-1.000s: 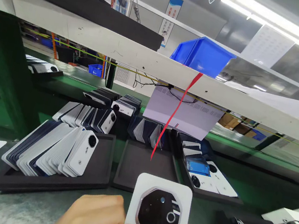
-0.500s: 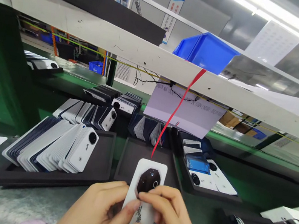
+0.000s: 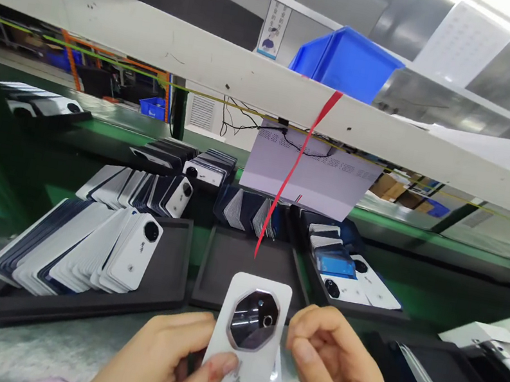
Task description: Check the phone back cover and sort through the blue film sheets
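Far left, a black tray (image 3: 69,310) carries a slanted row of white phone backs (image 3: 79,249) leaning one on another. Near the middle, the left hand (image 3: 157,367) grips a white back cover (image 3: 246,346) held upright above the bench, its thumb (image 3: 218,367) pressed on the face just below the octagonal camera window (image 3: 255,320), the other fingers curled behind the left edge. Just right of the cover, the right hand (image 3: 336,377) is loosely curled with fingertips (image 3: 302,336) close to the cover's right edge; whether they pinch a film there cannot be told. Farther right, another tray (image 3: 362,310) holds more covers.
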Motion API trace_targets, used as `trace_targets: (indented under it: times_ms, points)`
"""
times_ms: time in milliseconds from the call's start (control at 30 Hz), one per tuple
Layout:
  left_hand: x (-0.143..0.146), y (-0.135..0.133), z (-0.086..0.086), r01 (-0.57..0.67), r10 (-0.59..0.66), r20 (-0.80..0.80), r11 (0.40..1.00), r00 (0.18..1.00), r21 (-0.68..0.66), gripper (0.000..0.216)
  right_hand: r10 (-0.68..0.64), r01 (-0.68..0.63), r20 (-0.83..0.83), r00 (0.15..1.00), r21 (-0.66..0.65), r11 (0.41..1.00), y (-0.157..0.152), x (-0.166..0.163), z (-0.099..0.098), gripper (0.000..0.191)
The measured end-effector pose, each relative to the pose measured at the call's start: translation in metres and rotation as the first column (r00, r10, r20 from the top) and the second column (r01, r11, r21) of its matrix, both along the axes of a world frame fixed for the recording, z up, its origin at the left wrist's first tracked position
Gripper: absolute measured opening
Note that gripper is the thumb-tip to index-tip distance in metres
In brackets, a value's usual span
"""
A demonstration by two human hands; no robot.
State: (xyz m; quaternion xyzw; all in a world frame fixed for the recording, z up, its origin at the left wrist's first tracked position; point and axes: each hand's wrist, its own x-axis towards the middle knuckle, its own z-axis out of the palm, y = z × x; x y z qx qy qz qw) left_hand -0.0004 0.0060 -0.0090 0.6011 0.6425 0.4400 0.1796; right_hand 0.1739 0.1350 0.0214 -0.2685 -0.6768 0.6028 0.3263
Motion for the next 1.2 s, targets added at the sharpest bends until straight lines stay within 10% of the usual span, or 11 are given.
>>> trace_targets:
  times_ms: [1200]
  points:
    - [-0.004,-0.003,0.005,0.101,-0.101,0.004,0.986,0.995,-0.13,0.016,0.083,-0.086,0.195,0.977,0.009,0.996,0.019,-0.01,-0.012,0.03]
